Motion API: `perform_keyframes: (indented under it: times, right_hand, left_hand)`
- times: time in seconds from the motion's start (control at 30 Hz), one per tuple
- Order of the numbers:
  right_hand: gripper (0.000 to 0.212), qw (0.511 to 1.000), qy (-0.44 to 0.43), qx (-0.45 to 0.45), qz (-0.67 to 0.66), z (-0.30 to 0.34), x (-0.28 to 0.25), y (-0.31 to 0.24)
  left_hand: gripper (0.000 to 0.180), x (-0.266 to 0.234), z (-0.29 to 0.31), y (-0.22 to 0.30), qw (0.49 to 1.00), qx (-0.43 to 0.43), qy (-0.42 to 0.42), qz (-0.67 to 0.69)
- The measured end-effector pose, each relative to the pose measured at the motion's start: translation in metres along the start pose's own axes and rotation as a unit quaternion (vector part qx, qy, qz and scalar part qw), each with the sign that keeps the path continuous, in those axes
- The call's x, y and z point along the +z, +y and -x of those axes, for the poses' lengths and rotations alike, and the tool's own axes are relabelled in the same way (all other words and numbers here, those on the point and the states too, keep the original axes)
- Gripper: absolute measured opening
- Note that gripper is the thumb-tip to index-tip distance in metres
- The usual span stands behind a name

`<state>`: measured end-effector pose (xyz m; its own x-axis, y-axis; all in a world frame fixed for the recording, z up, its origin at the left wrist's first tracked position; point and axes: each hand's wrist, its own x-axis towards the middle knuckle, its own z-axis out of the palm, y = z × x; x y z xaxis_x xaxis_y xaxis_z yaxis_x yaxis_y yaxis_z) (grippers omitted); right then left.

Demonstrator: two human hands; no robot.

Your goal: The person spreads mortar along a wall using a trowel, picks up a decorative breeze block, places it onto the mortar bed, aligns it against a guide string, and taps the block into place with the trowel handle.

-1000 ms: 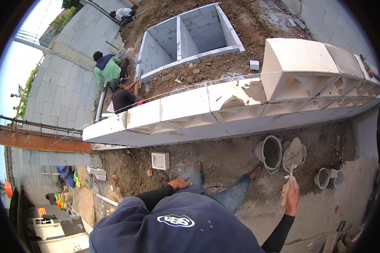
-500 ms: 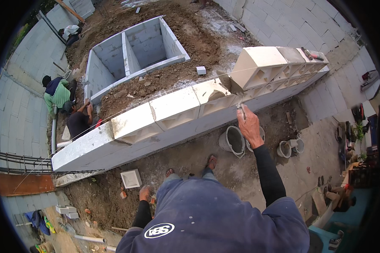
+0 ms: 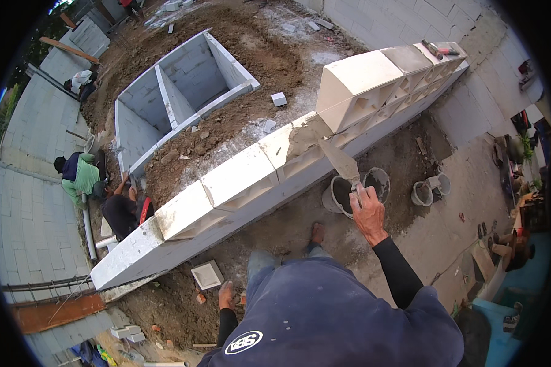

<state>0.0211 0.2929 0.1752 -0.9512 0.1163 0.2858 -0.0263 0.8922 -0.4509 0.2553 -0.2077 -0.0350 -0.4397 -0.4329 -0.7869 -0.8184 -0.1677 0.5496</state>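
My right hand is closed round the handle of a pointed trowel, its blade aimed up and left at the wall. Just past the blade's tip, wet grey mortar lies on top of a cream vent block in the lower row. A second row of cream vent blocks rises at the right. My left hand hangs low beside a square vent block on the ground; its fingers are too indistinct to read.
Buckets of grey mortar stand below the trowel, smaller buckets farther right. A red-handled hammer rests on the upper row. Beyond the wall is a two-part block pit. Co-workers crouch at the left. A string runs along the wall.
My right hand has drawn the trowel back from the wall's top, toward me, so its whole blade shows. The view has turned a little. My left hand still hangs low.
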Motion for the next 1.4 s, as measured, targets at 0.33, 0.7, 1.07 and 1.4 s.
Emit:
perform_keyframes:
  times: [0.33, 0.7, 1.07, 1.4]
  right_hand:
    - [0.034, 0.959, -0.273, 0.049, -0.058, -0.042, -0.046, -0.083]
    - [0.044, 0.93, -0.273, 0.219, -0.116, -0.094, -0.038, -0.095]
    - [0.04, 0.901, -0.302, 0.255, -0.177, -0.142, -0.035, -0.07]
    - [0.044, 0.875, -0.428, 0.175, -0.145, -0.116, -0.045, -0.151]
  left_hand:
    - [0.051, -0.097, -0.125, -0.019, 0.802, 0.21, -0.228, -0.511]
    - [0.059, -0.162, -0.13, 0.073, 0.984, -0.051, -0.126, -0.117]
    - [0.056, -0.182, -0.163, 0.035, 0.965, -0.031, -0.182, -0.185]
    - [0.06, -0.19, -0.141, 0.071, 0.961, 0.032, -0.204, -0.187]
